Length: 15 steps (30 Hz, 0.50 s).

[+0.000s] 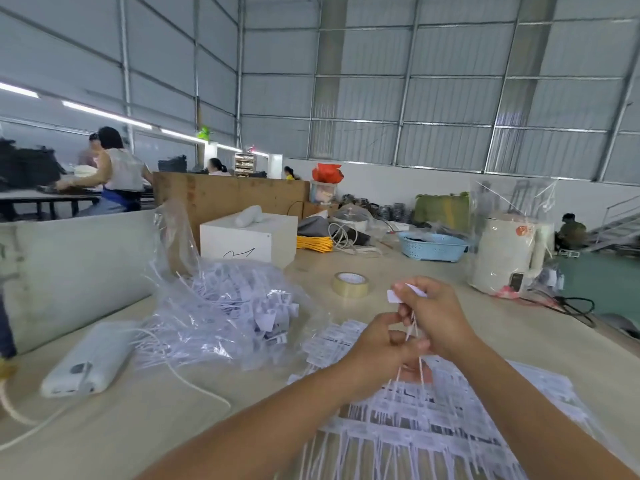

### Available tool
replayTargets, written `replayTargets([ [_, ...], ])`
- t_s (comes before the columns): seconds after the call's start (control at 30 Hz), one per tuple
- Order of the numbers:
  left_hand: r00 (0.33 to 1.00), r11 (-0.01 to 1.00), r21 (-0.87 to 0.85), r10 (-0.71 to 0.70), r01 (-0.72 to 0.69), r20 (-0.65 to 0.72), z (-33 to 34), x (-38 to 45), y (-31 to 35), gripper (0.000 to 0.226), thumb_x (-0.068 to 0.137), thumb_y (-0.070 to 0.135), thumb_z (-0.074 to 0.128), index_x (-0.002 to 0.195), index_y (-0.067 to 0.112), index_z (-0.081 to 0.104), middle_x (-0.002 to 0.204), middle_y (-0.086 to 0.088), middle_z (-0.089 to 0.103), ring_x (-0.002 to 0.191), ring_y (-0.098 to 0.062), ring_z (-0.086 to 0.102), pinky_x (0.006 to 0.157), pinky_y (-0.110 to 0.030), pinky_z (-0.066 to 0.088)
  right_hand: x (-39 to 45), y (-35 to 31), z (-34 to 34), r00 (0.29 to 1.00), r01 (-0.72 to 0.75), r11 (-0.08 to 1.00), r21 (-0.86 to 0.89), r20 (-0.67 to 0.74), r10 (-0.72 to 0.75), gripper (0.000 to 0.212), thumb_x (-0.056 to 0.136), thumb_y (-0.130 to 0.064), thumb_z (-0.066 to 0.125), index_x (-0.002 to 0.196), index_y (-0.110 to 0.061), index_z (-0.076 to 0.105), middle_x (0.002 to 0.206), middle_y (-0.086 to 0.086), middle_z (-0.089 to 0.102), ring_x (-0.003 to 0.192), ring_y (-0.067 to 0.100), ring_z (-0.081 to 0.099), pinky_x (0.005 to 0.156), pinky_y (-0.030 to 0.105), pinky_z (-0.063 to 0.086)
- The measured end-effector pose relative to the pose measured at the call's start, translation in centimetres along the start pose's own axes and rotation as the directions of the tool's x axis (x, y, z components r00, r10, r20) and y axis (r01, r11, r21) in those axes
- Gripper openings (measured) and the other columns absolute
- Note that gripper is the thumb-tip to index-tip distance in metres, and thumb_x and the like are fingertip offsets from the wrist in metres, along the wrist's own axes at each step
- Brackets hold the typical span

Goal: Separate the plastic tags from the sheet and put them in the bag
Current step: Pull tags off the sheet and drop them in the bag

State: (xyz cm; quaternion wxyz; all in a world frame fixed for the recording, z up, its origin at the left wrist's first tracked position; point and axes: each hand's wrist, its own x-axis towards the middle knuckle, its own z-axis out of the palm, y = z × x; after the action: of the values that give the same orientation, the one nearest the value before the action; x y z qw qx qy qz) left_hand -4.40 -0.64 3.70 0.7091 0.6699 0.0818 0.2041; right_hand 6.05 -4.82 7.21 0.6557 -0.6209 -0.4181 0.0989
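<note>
The sheet (pixel 433 420) runs off the bottom edge, its print too blurred to read; the right hand (pixel 436 317) hides most of the tag (pixel 394 296) it pinches; the left hand (pixel 384 341) covers where the strings meet, so its grip cannot be made out; tags inside the bag (pixel 221 306) blur into a pale mass; the cable (pixel 194 379) leaves the left edge; distant workers (pixel 117 168) are smeared.

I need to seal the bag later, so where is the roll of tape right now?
In the head view the roll of tape lies on the table just beyond the hands, left of the right hand and right of the clear bag of tags.
</note>
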Motion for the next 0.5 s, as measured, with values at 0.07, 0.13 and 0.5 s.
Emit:
replayTargets([
  [0.07, 0.983, 0.998, -0.062, 0.007, -0.018, -0.182, -0.5, -0.9, 0.0, 0.019, 0.096, 0.002, 0.046, 0.112, 0.012, 0.043, 0.070, -0.004, 0.056, 0.038, -0.007, 0.046, 0.041, -0.020, 0.043, 0.3, -0.2, 1.5, 0.998, -0.008, 1.000, -0.004, 0.068, 0.009, 0.024, 0.091, -0.008, 0.059, 0.067, -0.004, 0.060, 0.045, 0.007, 0.050, 0.037, 0.011, 0.044, 0.043, 0.020, 0.039],
  [0.13, 0.950, 0.994, -0.104, -0.017, -0.016, -0.310, -1.3, -1.8, 0.3, 0.019, 0.095, -0.001, 0.036, 0.097, 0.013, 0.049, 0.060, -0.001, 0.048, 0.034, -0.006, 0.033, 0.036, -0.017, 0.030, 0.6, -0.4, 3.3, 0.990, -0.011, 1.000, -0.021, 0.138, 0.014, 0.021, 0.092, -0.015, 0.058, 0.073, -0.010, 0.063, 0.057, 0.006, 0.057, 0.046, 0.012, 0.053, 0.048, 0.025, 0.043],
  [0.5, 0.756, 0.986, -0.126, -0.162, 0.106, -0.634, -10.9, -7.1, 0.2, 0.029, 0.091, -0.011, 0.030, 0.078, -0.001, 0.054, 0.045, -0.002, 0.038, 0.028, -0.007, 0.022, 0.033, -0.010, 0.019, 1.9, 1.4, 11.0, 0.825, 0.559, 0.587, -0.585, 0.460, -0.328, 0.015, 0.087, -0.025, 0.059, 0.093, -0.024, 0.073, 0.133, 0.002, 0.042, 0.124, 0.022, 0.035, 0.097, 0.036, 0.033],
])
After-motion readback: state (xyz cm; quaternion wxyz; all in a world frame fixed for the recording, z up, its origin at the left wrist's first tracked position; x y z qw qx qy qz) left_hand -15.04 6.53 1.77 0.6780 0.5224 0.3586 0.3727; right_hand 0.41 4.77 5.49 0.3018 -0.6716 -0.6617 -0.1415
